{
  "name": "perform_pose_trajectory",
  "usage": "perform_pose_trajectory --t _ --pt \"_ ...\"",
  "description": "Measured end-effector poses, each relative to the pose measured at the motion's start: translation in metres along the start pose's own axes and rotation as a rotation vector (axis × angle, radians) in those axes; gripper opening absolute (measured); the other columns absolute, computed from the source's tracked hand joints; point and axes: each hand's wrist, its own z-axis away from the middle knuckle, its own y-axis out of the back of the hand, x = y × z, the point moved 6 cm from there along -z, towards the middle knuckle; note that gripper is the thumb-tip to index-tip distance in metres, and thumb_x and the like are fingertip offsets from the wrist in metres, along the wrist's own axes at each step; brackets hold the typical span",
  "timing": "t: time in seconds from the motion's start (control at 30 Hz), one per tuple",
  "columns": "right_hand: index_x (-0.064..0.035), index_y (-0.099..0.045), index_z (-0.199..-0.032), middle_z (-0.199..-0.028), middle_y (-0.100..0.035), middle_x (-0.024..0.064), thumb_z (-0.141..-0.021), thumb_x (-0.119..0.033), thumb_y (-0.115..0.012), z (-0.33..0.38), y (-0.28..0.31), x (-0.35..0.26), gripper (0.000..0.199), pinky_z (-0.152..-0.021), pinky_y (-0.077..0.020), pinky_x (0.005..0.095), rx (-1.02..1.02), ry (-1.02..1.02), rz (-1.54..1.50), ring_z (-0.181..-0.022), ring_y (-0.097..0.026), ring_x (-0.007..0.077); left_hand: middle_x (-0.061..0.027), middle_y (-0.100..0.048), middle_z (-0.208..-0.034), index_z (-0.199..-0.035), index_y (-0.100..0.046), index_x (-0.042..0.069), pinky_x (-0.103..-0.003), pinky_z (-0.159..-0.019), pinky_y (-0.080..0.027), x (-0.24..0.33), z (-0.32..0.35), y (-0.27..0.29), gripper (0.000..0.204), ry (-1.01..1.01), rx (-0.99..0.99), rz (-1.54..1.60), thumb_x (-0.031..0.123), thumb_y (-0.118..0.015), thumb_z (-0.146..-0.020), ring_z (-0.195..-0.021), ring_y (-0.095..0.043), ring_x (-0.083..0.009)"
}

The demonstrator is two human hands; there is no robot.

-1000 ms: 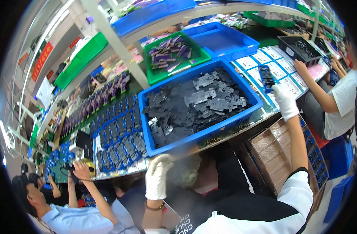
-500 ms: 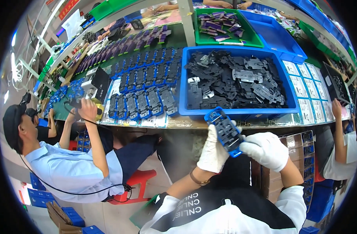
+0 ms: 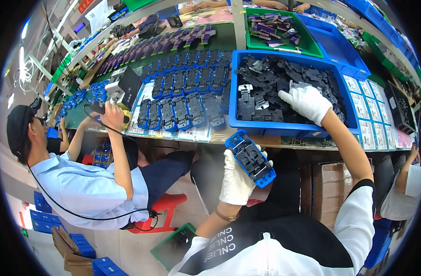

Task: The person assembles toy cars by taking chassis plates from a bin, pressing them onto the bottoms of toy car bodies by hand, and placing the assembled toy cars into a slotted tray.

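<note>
My gloved left hand [image 3: 235, 179] is closed around a blue toy car body [image 3: 250, 158] below the table edge. The body's open side faces up, with a black plastic part fitted inside. My right hand [image 3: 307, 103], in a white glove too, reaches over a blue bin [image 3: 293, 130] heaped with loose black car chassis plates [image 3: 261, 103]. Its thumb and fingers look apart, beside a greyish plate [image 3: 299, 84]; some fingertips are hidden. Left of the bin, blue-and-black car bodies [image 3: 182, 112] lie in rows on the table.
A green tray [image 3: 284, 49] of purple parts and a shallow blue tray [image 3: 332, 42] sit behind the bin. Printed sheets [image 3: 368, 106] lie right of it. A co-worker in light blue [image 3: 95, 184] sits at my left, and cardboard cartons [image 3: 332, 191] stand under the table.
My right hand has left the car body and moved up and away, over the bin. My left hand keeps the body, now lower and farther left. The view has shifted slightly.
</note>
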Motion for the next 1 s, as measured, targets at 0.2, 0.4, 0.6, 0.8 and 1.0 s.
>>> perform_pose_trajectory --t 0.2,0.4,0.6,0.8,1.0 --pt "-0.0101 -0.066 -0.099 -0.087 -0.07 0.0116 -0.082 -0.013 -0.066 0.047 0.022 0.036 0.017 -0.062 -0.0538 0.0349 0.562 -0.357 -0.548 -0.072 -0.069 0.0251 -0.013 -0.06 -0.115 -0.126 -0.052 0.008 -0.056 -0.097 -0.046 0.008 0.003 0.02 0.068 -0.034 0.038 0.001 0.063 -0.055 -0.086 -0.108 -0.059 -0.0318" --pt "-0.0012 -0.055 -0.121 -0.079 -0.066 0.0046 -0.091 -0.022 -0.062 0.101 -0.016 0.078 0.037 -0.054 -0.0458 0.0256 0.372 -0.956 -1.287 -0.057 -0.056 0.0109 -0.0141 -0.06 -0.117 -0.126 -0.051 0.007 -0.057 -0.097 -0.046 0.004 0.006 0.017 0.068 -0.011 0.044 -0.018 0.063 -0.053 -0.088 -0.108 -0.058 -0.0329" --pt "-0.0132 -0.059 -0.12 -0.12 -0.058 0.0135 -0.079 -0.024 -0.069 0.104 0.024 0.069 0.044 -0.085 -0.0506 0.0382 0.281 -0.587 -0.269 -0.107 -0.059 0.0316 -0.0146 -0.06 -0.118 -0.127 -0.051 0.007 -0.056 -0.097 -0.046 -0.001 0.007 0.018 0.068 0.006 0.039 0.038 0.064 -0.05 -0.088 -0.108 -0.059 -0.034" --pt "-0.0153 -0.052 -0.132 -0.124 -0.055 0.0144 -0.077 -0.019 -0.073 0.063 -0.002 0.039 0.059 -0.09 -0.0495 0.0388 0.065 -0.278 -0.218 -0.108 -0.057 0.0334 -0.0147 -0.059 -0.118 -0.127 -0.051 0.007 -0.055 -0.097 -0.045 -0.003 0.006 0.012 0.069 0.017 -0.012 0.05 0.065 -0.047 -0.089 -0.108 -0.058 -0.034" --pt "-0.0176 -0.053 -0.131 -0.1 -0.06 0.0118 -0.082 -0.015 -0.067 0.053 -0.013 0.049 0.051 -0.075 -0.0507 0.0409 0.089 -0.216 -0.139 -0.09 -0.061 0.0317 -0.0135 -0.06 -0.115 -0.124 -0.051 0.004 -0.051 -0.095 -0.048 -0.003 0.006 0.002 0.072 -0.037 -0.033 -0.017 0.067 -0.043 -0.09 -0.106 -0.06 -0.0314"
